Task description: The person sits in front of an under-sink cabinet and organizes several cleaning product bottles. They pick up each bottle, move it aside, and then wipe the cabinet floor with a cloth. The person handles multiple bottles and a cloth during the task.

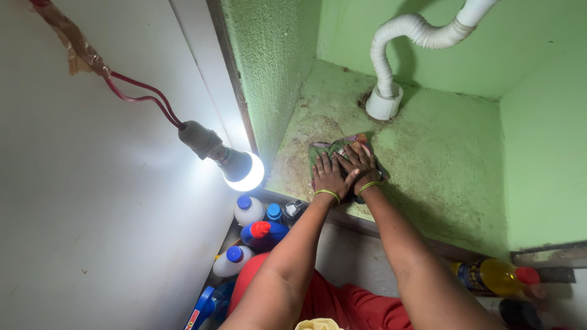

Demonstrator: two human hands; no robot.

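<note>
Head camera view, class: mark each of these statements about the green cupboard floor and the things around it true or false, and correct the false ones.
1. Both hands press flat on a cloth. True: the left hand and right hand lie on the cloth, fingers overlapping.
2. The white corrugated pipe ends above the floor without meeting it. False: it enters a white collar on the green floor.
3. The bulb is lit. True.
4. Each wrist is bare. False: each wears a green bangle.
5. The yellow bottle stands upright left of the arms. False: it lies on its side to the right.
</note>
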